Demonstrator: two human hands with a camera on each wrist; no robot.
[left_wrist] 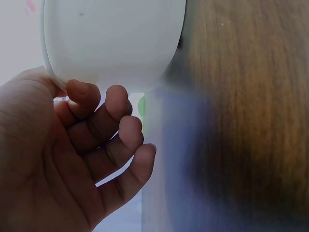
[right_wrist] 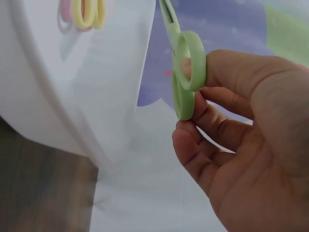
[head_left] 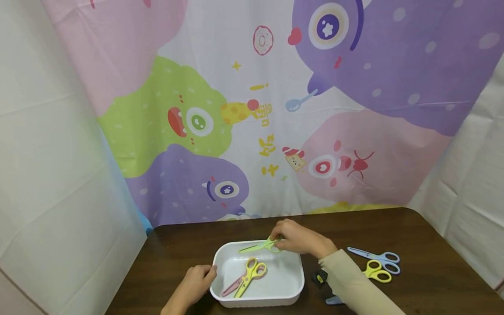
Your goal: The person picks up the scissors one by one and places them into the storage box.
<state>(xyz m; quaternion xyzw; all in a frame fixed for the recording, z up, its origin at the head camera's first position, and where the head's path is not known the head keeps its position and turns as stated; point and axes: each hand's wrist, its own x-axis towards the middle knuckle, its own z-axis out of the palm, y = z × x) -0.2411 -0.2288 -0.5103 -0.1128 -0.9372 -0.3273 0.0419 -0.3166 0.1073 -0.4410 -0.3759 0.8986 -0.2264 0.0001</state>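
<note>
Pinching green scissors (head_left: 260, 247) by handles (right_wrist: 197, 63) over tray (head_left: 281, 278): right hand (head_left: 295, 237). Left hand (head_left: 197, 282), well apart, pinches rim (head_left: 260, 299) (likely to steady it).

pale green plastic scissors (head_left: 259, 246), held by the ring handles (right_wrist: 199, 63), pointing left, over the far side of a white, rounded rectangular tray (head_left: 281, 276).

Green scissors (right_wrist: 198, 58) cut off, top R-wrist pic.
</note>
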